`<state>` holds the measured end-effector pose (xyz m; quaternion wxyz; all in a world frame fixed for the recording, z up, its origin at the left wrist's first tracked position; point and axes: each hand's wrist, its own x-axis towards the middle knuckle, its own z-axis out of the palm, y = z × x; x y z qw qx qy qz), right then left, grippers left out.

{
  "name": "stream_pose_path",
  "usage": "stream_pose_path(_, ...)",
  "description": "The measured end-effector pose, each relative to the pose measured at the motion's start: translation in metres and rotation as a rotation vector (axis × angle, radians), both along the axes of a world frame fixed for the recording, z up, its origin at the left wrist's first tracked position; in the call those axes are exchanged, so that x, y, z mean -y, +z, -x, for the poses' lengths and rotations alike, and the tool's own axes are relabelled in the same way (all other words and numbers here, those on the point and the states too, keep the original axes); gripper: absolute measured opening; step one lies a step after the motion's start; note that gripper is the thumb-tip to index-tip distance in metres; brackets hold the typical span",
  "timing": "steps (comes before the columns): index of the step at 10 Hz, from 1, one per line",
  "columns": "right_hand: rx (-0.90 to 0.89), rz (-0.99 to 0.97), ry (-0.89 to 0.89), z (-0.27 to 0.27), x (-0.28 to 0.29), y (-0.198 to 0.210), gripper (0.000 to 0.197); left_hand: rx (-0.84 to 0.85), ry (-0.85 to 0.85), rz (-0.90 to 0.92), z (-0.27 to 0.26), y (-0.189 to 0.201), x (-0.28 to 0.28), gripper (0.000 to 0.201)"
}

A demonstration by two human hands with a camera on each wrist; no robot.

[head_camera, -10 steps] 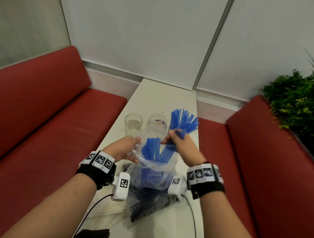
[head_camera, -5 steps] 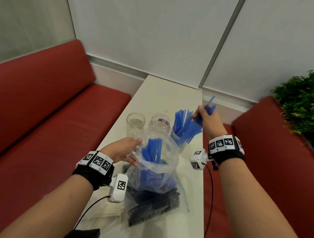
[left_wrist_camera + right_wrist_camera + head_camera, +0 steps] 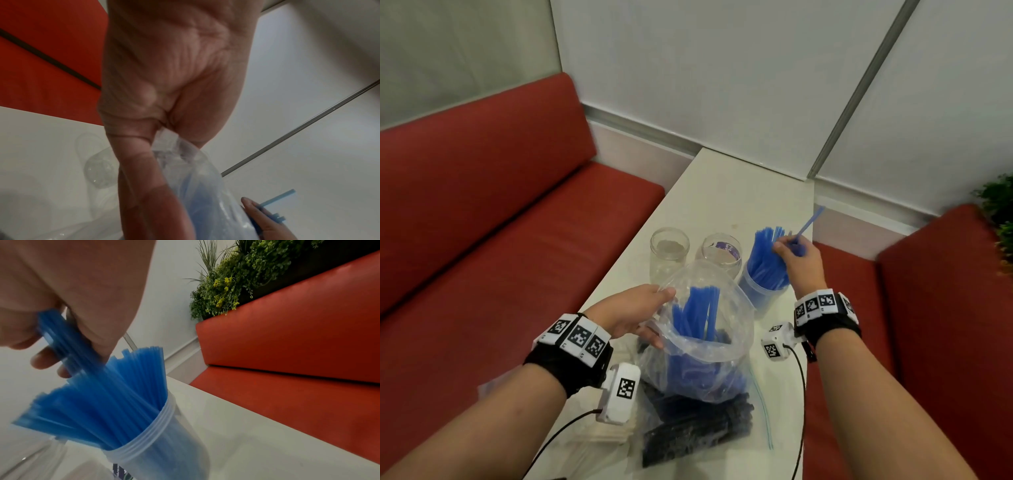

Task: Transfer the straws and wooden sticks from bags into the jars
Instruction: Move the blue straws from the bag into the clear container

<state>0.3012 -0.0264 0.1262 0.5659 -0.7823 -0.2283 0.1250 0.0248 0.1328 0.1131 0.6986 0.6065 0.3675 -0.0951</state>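
My left hand (image 3: 635, 310) (image 3: 164, 113) pinches the rim of a clear plastic bag (image 3: 705, 342) (image 3: 197, 183) and holds it upright and wide at the mouth; several blue straws (image 3: 697, 313) stand inside it. My right hand (image 3: 794, 253) (image 3: 61, 340) grips a small bunch of blue straws (image 3: 806, 226) (image 3: 68, 345) over the right jar (image 3: 760, 296) (image 3: 160, 443), which is packed with blue straws (image 3: 767, 260) (image 3: 115, 395). Their lower ends reach in among the jar's straws. Two empty glass jars (image 3: 669, 251) (image 3: 722, 253) stand to its left.
A flat bag of dark sticks (image 3: 698, 428) lies on the white table (image 3: 739, 195) under the held bag, near the front edge. Red benches (image 3: 482, 222) (image 3: 298, 337) flank the table. A green plant (image 3: 236, 277) sits behind the right bench. Cables trail from both wrists.
My right hand carried a bunch of straws out of the bag, rightward to the right jar, and has lowered over it. The left hand kept holding the bag's rim.
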Motion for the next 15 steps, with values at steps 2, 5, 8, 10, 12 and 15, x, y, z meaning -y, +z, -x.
stream_pose_path(2,0.095,-0.083,-0.026,-0.012,-0.011,0.023,0.012,0.000,-0.002,0.009,-0.002,-0.002,-0.001,0.042)
stream_pose_path(5,0.139,-0.013,-0.089,-0.005,0.000,0.000,0.034,-0.013,0.011,-0.010,-0.003,-0.005,-0.001,0.041)
stream_pose_path(8,0.511,0.708,0.080,0.009,-0.004,-0.034,0.059,-0.021,0.002,-0.020,-0.005,-0.003,0.002,0.039)
stream_pose_path(10,0.528,0.369,-0.184,0.012,0.008,-0.020,0.058,-0.011,-0.025,-0.023,-0.002,0.002,0.005,0.038)
stream_pose_path(12,0.158,0.060,-0.235,0.049,0.027,0.005,0.035,-0.006,-0.076,-0.065,0.003,0.005,0.011,0.039)
stream_pose_path(15,-0.117,0.624,0.431,0.166,0.022,-0.031,0.063,-0.009,-0.133,-0.149,0.005,0.006,0.029,0.030)
